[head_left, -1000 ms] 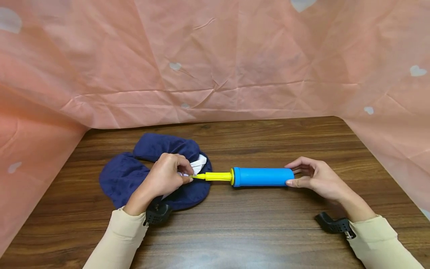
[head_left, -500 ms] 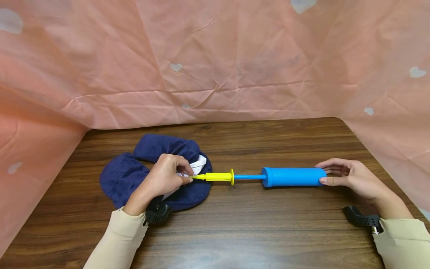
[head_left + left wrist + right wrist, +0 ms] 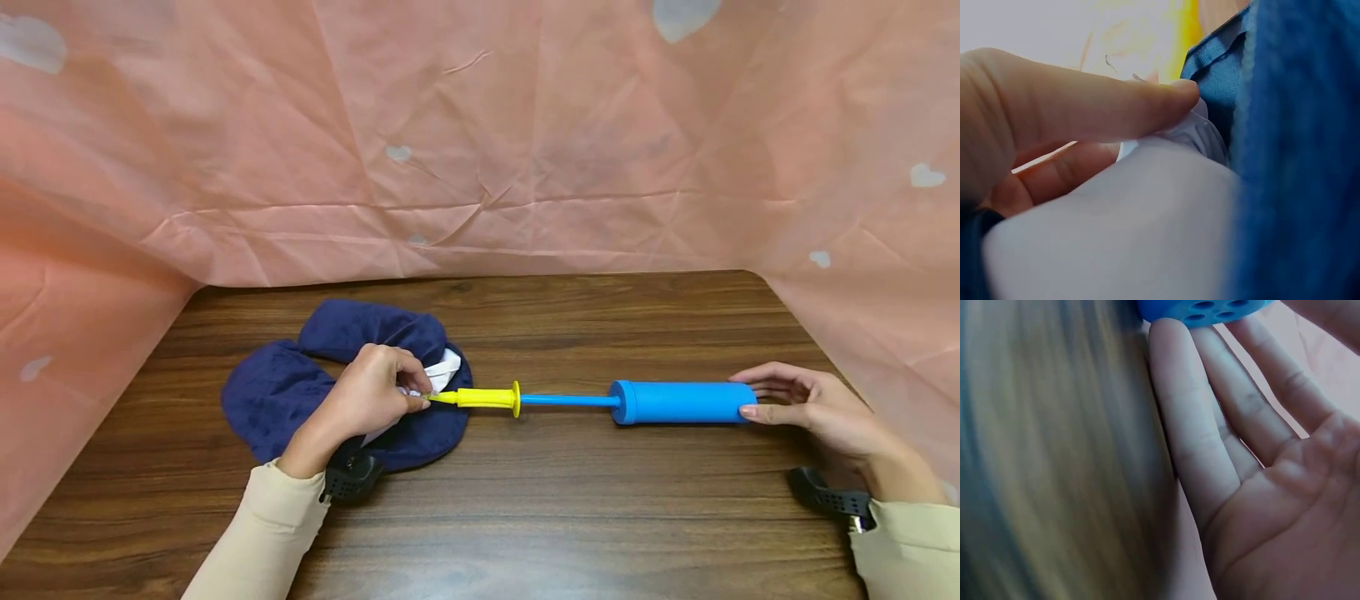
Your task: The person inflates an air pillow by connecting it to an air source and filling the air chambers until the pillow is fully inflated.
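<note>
Blue and yellow plastic hand pump: lies on the wooden tabletop, rod drawn out.
Left hand: pinches yellow nozzle at navy fabric inflatable cushion's white valve.
Right hand: fingers lightly curled around blue barrel's end.

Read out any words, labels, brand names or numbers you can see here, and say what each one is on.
None can be read.
White tag on the navy inflatable pillow: any print is too small to tell.
Blue hand pump and its yellow nozzle: no marking shows.
Pink sheet: only pale heart shapes, no text.
</note>
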